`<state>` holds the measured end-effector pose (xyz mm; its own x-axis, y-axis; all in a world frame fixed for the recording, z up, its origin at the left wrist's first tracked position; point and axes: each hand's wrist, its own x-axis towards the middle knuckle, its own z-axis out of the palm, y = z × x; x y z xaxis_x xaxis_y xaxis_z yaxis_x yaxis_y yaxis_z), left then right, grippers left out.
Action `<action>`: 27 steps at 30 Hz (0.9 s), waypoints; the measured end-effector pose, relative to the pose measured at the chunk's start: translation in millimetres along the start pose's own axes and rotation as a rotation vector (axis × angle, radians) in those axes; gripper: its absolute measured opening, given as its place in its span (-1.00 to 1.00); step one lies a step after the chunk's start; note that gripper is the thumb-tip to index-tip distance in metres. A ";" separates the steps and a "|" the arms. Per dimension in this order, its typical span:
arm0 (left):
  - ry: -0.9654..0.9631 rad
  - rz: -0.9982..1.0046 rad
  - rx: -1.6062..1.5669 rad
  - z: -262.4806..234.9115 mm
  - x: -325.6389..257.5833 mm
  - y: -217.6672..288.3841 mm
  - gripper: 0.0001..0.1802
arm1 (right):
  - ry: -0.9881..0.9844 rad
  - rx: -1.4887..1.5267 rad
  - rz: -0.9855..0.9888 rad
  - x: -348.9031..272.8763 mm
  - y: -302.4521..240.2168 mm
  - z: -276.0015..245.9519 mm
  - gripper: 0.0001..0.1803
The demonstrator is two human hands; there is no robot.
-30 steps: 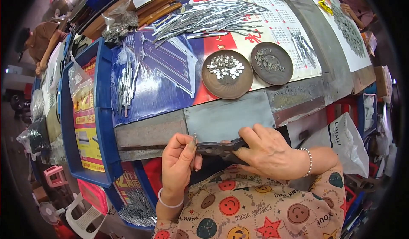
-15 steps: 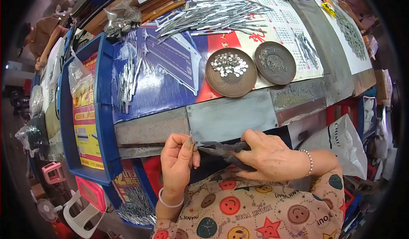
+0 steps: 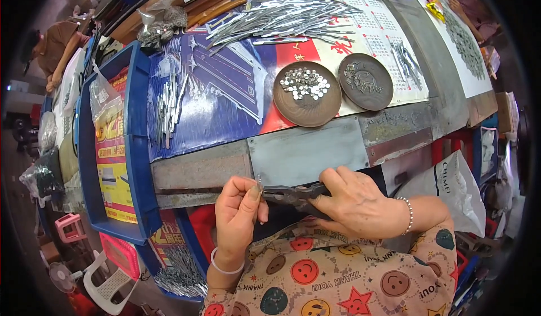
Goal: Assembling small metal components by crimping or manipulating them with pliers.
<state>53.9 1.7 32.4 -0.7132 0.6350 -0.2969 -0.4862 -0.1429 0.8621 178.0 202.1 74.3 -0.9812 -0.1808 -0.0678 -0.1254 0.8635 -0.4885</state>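
My left hand (image 3: 236, 212) pinches a small, thin metal piece (image 3: 260, 180) upright between thumb and forefinger. Wrapped round a pair of dark pliers (image 3: 290, 194) is my right hand (image 3: 358, 203). The pliers point left, their jaw tips at the metal piece beside my left fingertips; whether they grip it I cannot tell. Both hands are at the table's near edge, just in front of a smooth grey metal plate (image 3: 307, 152). Beyond it stand a brown round dish (image 3: 293, 113) of shiny silver discs and a second brown dish (image 3: 378, 103) with small dark metal bits.
A heap of flat metal strips (image 3: 282, 20) lies at the back, a smaller bunch (image 3: 168, 107) at left. A blue tray (image 3: 138, 169) stands left of the hands. A white plastic bag (image 3: 459, 197) hangs at right. Other people work at the far left and right.
The pliers have turned and risen slightly, and their jaws look closer together at the metal piece. My left hand and the piece have shifted a little right.
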 end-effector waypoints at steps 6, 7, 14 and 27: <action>0.004 -0.009 -0.016 0.6 1.7 1.3 -0.89 | 0.056 -0.044 -0.005 0.2 0.7 1.9 -0.71; 0.004 -0.009 -0.015 0.4 1.5 1.2 -0.89 | 0.068 -0.059 -0.010 0.1 0.4 2.8 -0.72; 0.009 -0.017 0.004 2.7 0.4 1.8 -0.89 | 0.116 -0.085 -0.034 0.8 1.8 5.9 -0.76; -0.006 0.016 0.056 -0.2 5.8 -1.4 -0.90 | -0.068 0.127 0.037 6.3 1.0 -3.9 -0.76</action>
<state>50.3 5.4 29.4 -0.7177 0.6373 -0.2807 -0.4457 -0.1106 0.8883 171.1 203.6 76.8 -0.9721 -0.1851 -0.1444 -0.0654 0.8043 -0.5906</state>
